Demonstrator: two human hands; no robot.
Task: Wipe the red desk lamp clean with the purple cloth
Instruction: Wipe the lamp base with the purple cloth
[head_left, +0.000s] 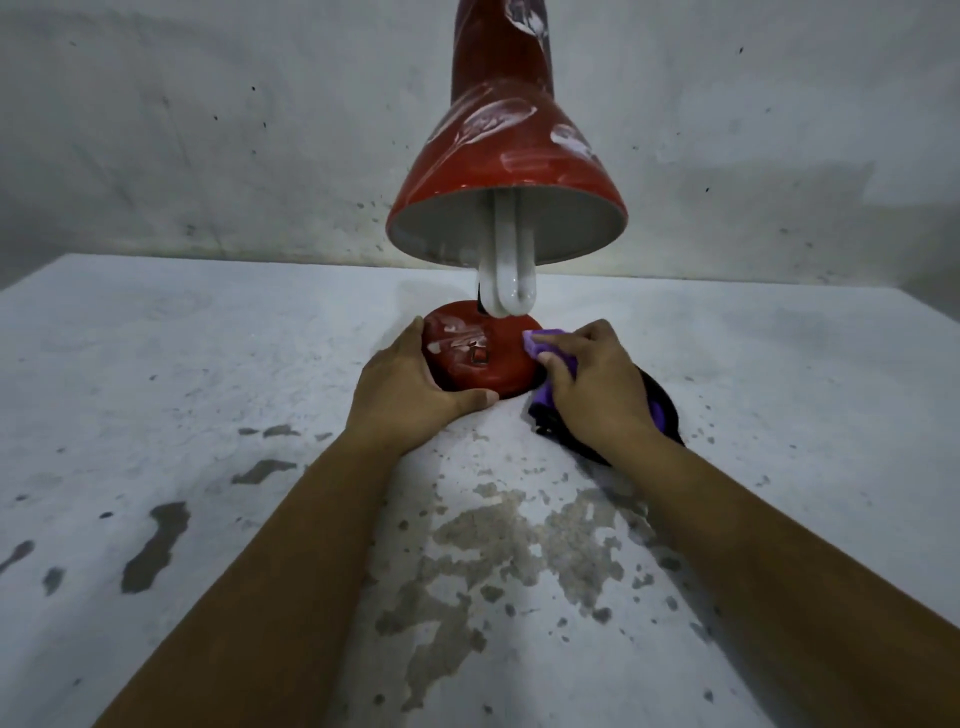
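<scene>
The red desk lamp stands in the middle of a white table. Its round base (485, 358) carries white smears and a small switch. The shade (506, 171), also streaked white, hangs above the base with a white bulb (509, 280) poking out. My left hand (410, 395) grips the left side of the base, thumb along its front edge. My right hand (592, 384) holds the purple cloth (535, 345) bunched under the fingers and presses it against the right side of the base. Most of the cloth is hidden under that hand.
The white table (208, 415) has worn patches where grey shows through, mostly near me. A stained white wall (208, 130) rises right behind the table. A dark cord or strap (667, 402) lies under my right wrist beside the cloth.
</scene>
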